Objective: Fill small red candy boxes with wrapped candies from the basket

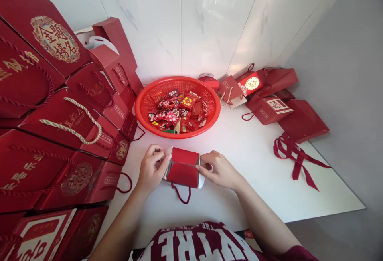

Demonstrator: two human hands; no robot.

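A small red gift box [183, 174] lies on the white table between my hands, with two red flaps facing up and a dark red cord handle [183, 197] looped toward me. Thumb and fingers of my left hand [154, 167] pinch a white flap at the box's left end. At the opposite end, my right hand [220, 169] has its fingers curled, the thumb and fingertips on the edge of the red flaps. Just beyond the box stands a red plastic basket [140, 111] with many wrapped sweets [178, 111] in it.
Red gift boxes with rope handles [89, 131] are stacked high along the left side. More red boxes and bags [263, 97] lie at the back right. A loose dark red ribbon [296, 161] rests near the table's right edge. A tiled wall [215, 25] closes off the back.
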